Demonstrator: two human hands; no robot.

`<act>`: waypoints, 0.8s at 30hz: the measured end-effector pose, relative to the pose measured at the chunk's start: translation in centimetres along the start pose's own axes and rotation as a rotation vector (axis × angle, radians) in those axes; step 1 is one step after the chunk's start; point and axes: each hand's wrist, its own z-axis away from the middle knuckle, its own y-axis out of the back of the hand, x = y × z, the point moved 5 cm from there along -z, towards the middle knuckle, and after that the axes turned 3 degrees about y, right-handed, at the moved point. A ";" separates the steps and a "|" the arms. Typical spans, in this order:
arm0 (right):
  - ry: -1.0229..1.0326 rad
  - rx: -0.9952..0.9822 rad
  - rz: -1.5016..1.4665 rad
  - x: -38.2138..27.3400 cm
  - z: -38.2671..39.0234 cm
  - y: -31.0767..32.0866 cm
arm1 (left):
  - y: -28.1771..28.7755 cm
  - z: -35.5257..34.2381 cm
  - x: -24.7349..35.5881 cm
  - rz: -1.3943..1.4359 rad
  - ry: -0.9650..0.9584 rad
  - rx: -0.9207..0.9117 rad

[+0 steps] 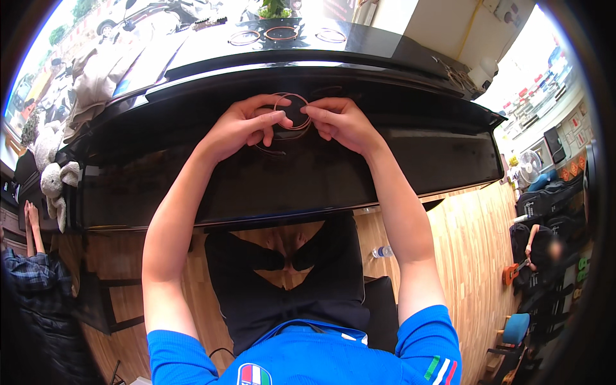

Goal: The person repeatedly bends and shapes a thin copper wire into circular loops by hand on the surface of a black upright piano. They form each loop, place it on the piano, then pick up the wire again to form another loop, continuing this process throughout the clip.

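Pinching a thin coppery wire coil (298, 128) between thumb and fingers at both sides — left edge with the left hand (253, 122), right edge with the right hand (340, 123). Holding it over a glossy black piano (289, 179), below three wire rings (281, 39) lying on top.

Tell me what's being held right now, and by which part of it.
A thin reddish coil: the left hand holds its left side, and the right hand pinches its right side between thumb and finger.

No writing, labels, numbers or signs can be read.
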 end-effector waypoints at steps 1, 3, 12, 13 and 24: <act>0.017 0.003 -0.015 -0.1 0.0 -0.2 | -0.1 0.0 0.0 -0.017 0.007 -0.018; 0.050 0.008 -0.044 -0.3 -0.1 -0.8 | -0.5 0.1 0.1 -0.052 0.022 -0.054; 0.073 -0.156 -0.299 -0.4 -0.1 -1.3 | -1.2 -0.1 0.1 -0.172 0.041 -0.110; 0.059 -0.133 -0.270 -0.4 -0.1 -1.3 | -1.2 -0.1 0.1 -0.170 0.047 -0.104; -0.035 -0.136 -0.112 0.3 -0.1 -0.9 | -0.8 -0.4 -0.7 -0.062 -0.050 -0.163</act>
